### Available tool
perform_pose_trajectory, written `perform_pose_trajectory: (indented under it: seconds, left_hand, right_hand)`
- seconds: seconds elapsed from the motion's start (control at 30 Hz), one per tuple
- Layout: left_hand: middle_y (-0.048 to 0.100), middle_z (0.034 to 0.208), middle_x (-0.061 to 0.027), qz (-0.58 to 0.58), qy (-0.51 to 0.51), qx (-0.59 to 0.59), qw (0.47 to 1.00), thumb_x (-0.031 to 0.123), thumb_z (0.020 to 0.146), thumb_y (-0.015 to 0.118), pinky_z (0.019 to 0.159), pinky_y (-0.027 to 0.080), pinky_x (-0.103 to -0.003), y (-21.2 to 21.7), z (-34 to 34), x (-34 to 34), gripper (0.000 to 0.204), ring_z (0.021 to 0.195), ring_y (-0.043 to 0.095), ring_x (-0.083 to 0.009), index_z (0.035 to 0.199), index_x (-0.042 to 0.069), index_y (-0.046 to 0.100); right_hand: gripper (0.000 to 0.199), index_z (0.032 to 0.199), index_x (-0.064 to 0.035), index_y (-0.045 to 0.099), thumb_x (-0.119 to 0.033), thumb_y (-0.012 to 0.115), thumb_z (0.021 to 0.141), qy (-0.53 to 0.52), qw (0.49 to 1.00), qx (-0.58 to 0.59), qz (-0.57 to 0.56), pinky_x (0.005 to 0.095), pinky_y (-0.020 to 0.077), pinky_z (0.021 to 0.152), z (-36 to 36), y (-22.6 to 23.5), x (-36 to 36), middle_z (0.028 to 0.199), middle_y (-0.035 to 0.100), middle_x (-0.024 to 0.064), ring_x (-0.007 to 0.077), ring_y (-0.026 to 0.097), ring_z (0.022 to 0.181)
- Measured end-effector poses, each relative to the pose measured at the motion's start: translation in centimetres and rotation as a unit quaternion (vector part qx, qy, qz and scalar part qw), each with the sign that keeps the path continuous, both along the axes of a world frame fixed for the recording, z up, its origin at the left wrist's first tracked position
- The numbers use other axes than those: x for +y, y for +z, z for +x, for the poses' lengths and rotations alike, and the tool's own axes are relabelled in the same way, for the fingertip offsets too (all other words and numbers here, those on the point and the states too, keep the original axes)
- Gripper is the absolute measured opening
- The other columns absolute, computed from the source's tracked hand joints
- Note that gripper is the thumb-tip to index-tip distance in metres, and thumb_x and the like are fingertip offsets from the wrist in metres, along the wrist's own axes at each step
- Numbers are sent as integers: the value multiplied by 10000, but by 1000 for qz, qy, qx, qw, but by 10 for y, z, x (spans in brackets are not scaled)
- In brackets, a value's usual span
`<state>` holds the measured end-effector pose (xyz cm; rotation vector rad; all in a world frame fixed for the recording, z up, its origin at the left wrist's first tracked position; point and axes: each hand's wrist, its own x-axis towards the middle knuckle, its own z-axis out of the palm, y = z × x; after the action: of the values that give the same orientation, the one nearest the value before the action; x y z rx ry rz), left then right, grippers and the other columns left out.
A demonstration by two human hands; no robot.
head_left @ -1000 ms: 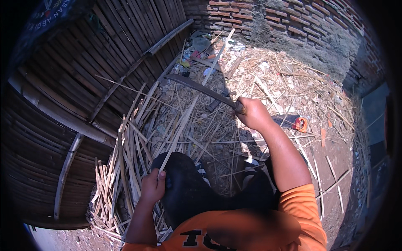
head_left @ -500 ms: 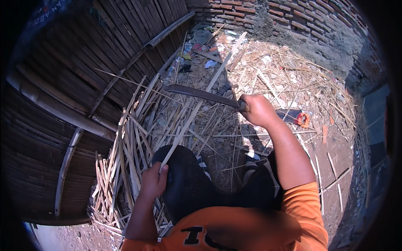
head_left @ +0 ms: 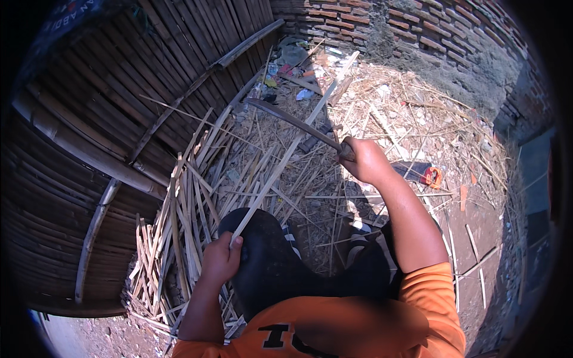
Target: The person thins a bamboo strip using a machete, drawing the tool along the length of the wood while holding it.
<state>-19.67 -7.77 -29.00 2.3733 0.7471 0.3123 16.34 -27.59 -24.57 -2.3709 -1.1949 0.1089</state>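
My left hand [head_left: 221, 260] is closed round the near end of a long pale bamboo strip [head_left: 272, 178], beside my left knee. From there the strip slants up and away to the right. In my right hand [head_left: 364, 160] is the handle of a machete [head_left: 296, 123], fingers wrapped round it. Its dark blade points to the upper left and crosses the strip near the middle. Whether the edge touches the strip or passes above it, I cannot tell.
Many split bamboo strips [head_left: 173, 238] lie heaped on my left, along a woven bamboo wall [head_left: 107, 143]. Shavings and litter [head_left: 406, 113] cover the ground up to a brick wall [head_left: 444, 36]. A dark item with an orange handle [head_left: 431, 176] lies beyond my right forearm.
The machete blade has tilted, its tip swinging up and slightly to the right. My left hand keeps its hold on the bamboo strip; the whole view has shifted a little.
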Motion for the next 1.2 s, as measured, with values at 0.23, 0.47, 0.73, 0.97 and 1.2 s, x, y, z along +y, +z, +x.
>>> perform_pose_trajectory:
  seconds: [0.23, 0.47, 0.73, 0.97, 1.2]
  left_hand:
    - [598, 673, -256, 11, -16, 42, 999, 362, 1024, 544, 618, 470, -527, 8, -2, 0, 376, 696, 623, -491, 871, 20, 568]
    - [604, 681, -256, 5, 2, 42, 999, 362, 1021, 546, 622, 473, -529, 6, -1, 3, 368, 702, 624, -493, 886, 21, 574]
    - [629, 708, -248, -7, -8, 48, 999, 362, 1026, 537, 650, 487, -539, 8, -2, 7, 362, 721, 644, -482, 910, 20, 575]
    - [644, 734, -251, 1, 1, 116, 993, 362, 1027, 536, 676, 498, -552, 17, -5, 7, 359, 746, 650, -484, 934, 18, 584]
    - [650, 765, -257, 1, 16, 94, 995, 343, 1009, 559, 695, 491, -541, 12, -8, 9, 335, 787, 650, -482, 954, 16, 607]
  right_hand:
    - [326, 1047, -58, 636, -169, 743, 759, 178, 975, -127, -39, 458, 546, 701, -45, -12, 21, 806, 690, 181, 410, 679, 805]
    - [292, 1051, -51, 637, -184, 727, 808, 12, 1000, -9, 0, 492, 550, 761, -10, -7, 12, 867, 695, 245, 427, 685, 866]
    - [260, 1043, -78, 650, -182, 703, 812, 96, 989, 81, -73, 482, 558, 758, -2, -23, 21, 883, 705, 205, 412, 687, 861]
    - [260, 994, -80, 658, -203, 737, 779, 163, 984, -49, -46, 489, 530, 699, -39, -28, 43, 782, 672, 216, 419, 669, 788]
    - [278, 1018, -45, 658, -195, 726, 795, 29, 997, 69, -26, 468, 554, 754, 5, -41, 31, 863, 699, 223, 414, 687, 853]
